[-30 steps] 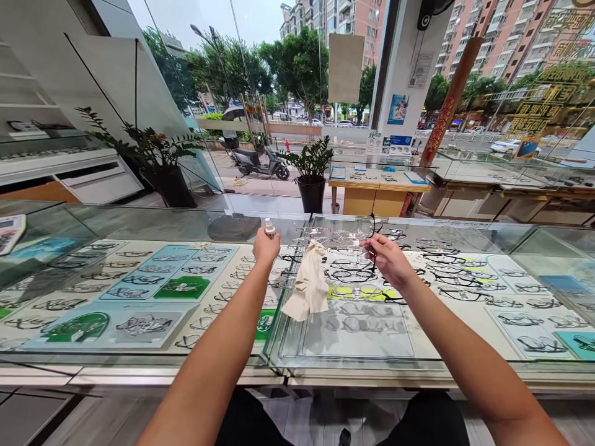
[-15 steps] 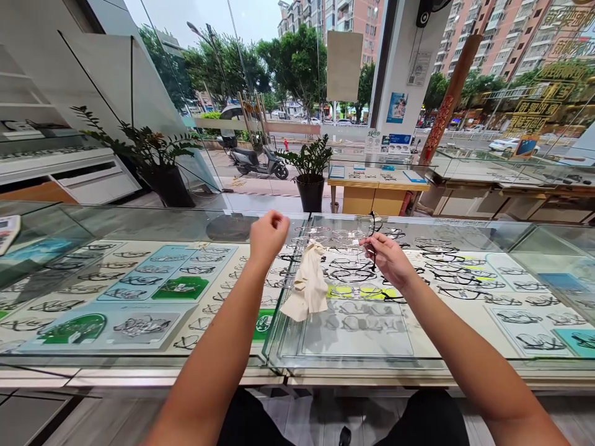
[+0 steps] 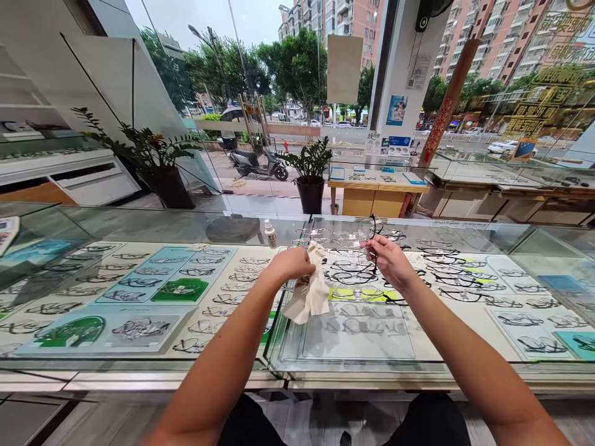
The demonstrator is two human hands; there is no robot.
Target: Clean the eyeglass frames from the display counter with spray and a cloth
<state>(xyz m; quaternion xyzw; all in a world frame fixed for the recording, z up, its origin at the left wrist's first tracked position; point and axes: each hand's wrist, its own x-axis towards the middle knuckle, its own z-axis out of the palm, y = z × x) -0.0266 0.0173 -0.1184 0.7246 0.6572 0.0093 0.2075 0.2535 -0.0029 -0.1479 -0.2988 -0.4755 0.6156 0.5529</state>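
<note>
My left hand [image 3: 292, 264] is at the cream cleaning cloth [image 3: 312, 300], its fingers closed on the upper part. The cloth lies crumpled on the glass counter top, near the seam between two display cases. My right hand [image 3: 393, 260] pinches a pair of dark-framed eyeglasses [image 3: 374, 224], held upright above the counter with one lens up. Fingers hide part of the frame. Just beyond my left hand stands a small white-capped bottle [image 3: 270, 234] with a label.
Rows of eyeglasses [image 3: 352, 272] lie inside the glass display case [image 3: 357, 368] under my hands. A dark round stool seat [image 3: 233, 229] shows behind the case. Potted plants [image 3: 310, 192] and a wooden display table [image 3: 372, 201] stand beyond, by the window.
My left hand has moved down and right from beside the bottle to the cloth. The bottle, hidden before, now shows. My right hand with the eyeglasses stays nearly still.
</note>
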